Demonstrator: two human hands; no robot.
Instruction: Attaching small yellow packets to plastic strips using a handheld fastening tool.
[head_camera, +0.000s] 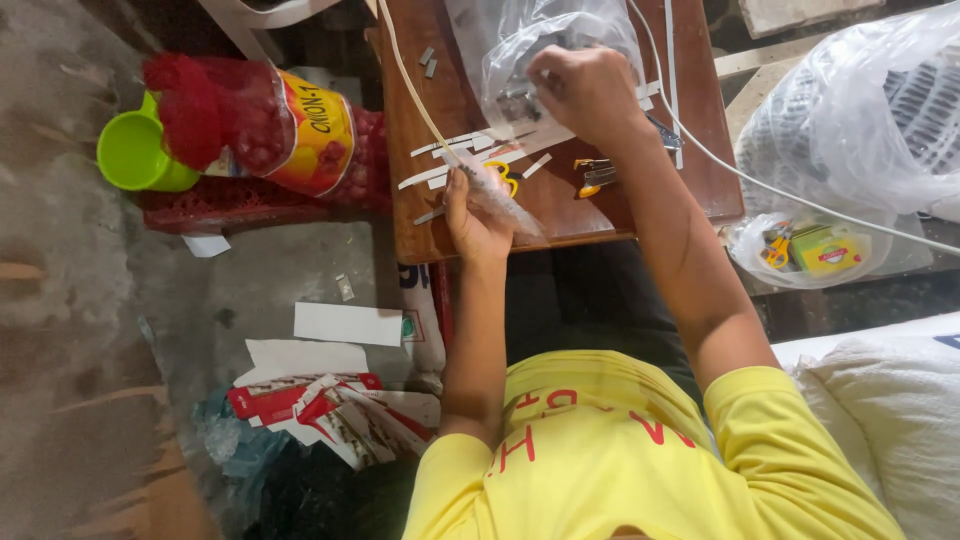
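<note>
Two hands | right hand (585, 90) in clear bag (530, 50), contents blurred

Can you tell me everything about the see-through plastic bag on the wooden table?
The plastic bag is clear, thin and crinkly, with shiny folds. It lies near the far side of the brown wooden table, puffed up and open toward the person. The right hand is bunched at its opening, gripping or reaching in. Small dark pieces show through it, too blurred to tell what they are. White paper strips lie just beside it on the table.
</note>
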